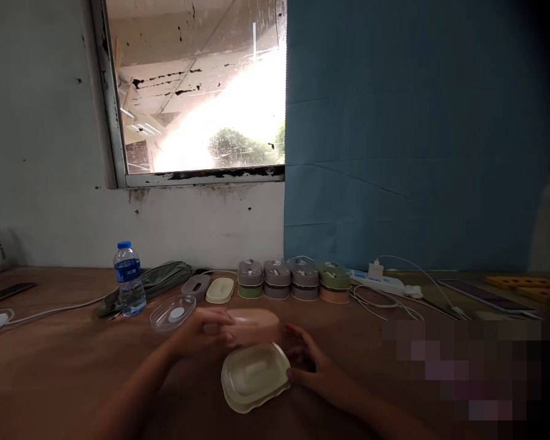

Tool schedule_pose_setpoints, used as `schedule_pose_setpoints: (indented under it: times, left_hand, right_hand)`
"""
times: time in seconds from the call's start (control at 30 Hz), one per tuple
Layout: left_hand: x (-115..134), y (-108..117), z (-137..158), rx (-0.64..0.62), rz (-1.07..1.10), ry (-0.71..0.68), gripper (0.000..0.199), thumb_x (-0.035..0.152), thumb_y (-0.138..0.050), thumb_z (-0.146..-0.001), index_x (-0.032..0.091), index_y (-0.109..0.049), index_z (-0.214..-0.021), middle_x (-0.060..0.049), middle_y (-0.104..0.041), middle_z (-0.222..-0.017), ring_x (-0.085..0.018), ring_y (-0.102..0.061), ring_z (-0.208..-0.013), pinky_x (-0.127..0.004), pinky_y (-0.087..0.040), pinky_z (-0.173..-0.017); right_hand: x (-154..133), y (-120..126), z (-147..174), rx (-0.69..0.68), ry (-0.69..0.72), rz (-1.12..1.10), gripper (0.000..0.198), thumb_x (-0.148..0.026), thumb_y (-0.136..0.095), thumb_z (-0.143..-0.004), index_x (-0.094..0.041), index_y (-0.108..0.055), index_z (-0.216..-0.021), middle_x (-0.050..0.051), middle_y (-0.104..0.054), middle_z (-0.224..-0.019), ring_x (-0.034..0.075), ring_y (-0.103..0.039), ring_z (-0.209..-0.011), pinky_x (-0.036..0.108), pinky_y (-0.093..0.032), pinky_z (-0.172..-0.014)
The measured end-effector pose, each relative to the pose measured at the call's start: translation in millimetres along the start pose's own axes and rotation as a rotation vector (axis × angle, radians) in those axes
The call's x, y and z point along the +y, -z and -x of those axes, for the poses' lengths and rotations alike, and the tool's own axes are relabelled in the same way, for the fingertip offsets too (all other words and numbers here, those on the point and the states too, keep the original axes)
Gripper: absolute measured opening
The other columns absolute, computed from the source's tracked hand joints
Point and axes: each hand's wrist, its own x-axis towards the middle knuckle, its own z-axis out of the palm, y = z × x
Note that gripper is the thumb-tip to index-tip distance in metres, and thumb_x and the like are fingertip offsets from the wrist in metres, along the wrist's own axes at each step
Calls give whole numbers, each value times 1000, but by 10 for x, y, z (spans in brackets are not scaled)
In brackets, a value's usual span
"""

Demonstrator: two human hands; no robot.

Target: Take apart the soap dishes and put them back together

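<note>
Pink box (254,325) is gripped by curled left hand (206,333), probably for steadying; cream tray (255,374) in front's thumbed by loosely bent right hand (312,360), actual hold unclear tbh.

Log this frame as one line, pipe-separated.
left hand: holding pink container | right hand: at cream piece's rim | farther back: four lunch boxes
</note>
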Motion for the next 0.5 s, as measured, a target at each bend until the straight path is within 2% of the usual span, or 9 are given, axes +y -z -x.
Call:
schedule_pose_setpoints:
  times: [0.07,0.13,0.2,0.33,0.5]
  left_hand:
    - [-66,223,-71,199,-100,59,24,35,-62,-70,19,-69,-87,-6,-67,-93,-22,-57,-94,-30,-42,-85]
    - [-201,431,-171,415,-226,176,32,41,-61,-69,18,-67,-90,-5,-67,-91,-22,-58,-91,-29,-44,-82]
    - [-386,587,-292,523,-384,330,38,42,-61,-68,17,-66,-95,-4,-68,-92,-22,-60,-88,-28,-45,-78]
    - [-791,702,-519,513,-518,472,31,33,-63,-64,15,-69,-89,-6,-69,-90,-23,-61,-87,-27,-45,-77]
    - [-1154,631,-624,460,-546,562,27,25,-64,-60,16,-70,-85,-5,-71,-83,-22,-63,-83,-26,-46,-74]
  right_hand:
    - [-27,0,4,-7,-28,34,71,-37,-63,-69,-20,-26,-127,9,-54,-107,21,-50,-97,39,-37,-89]
    - [-65,1,9,-20,-44,61,68,-35,-62,-69,-18,-28,-126,9,-55,-105,21,-49,-97,38,-36,-90]
    - [-107,2,19,-24,-58,72,65,-33,-61,-69,-19,-30,-125,8,-55,-103,21,-49,-98,37,-36,-89]
    - [-177,9,47,-16,-84,86,61,-29,-61,-69,-22,-33,-122,6,-55,-103,21,-49,-98,38,-36,-90]
    - [-198,18,56,-25,-91,117,57,-28,-60,-70,-21,-36,-120,7,-54,-104,21,-49,-98,38,-37,-89]
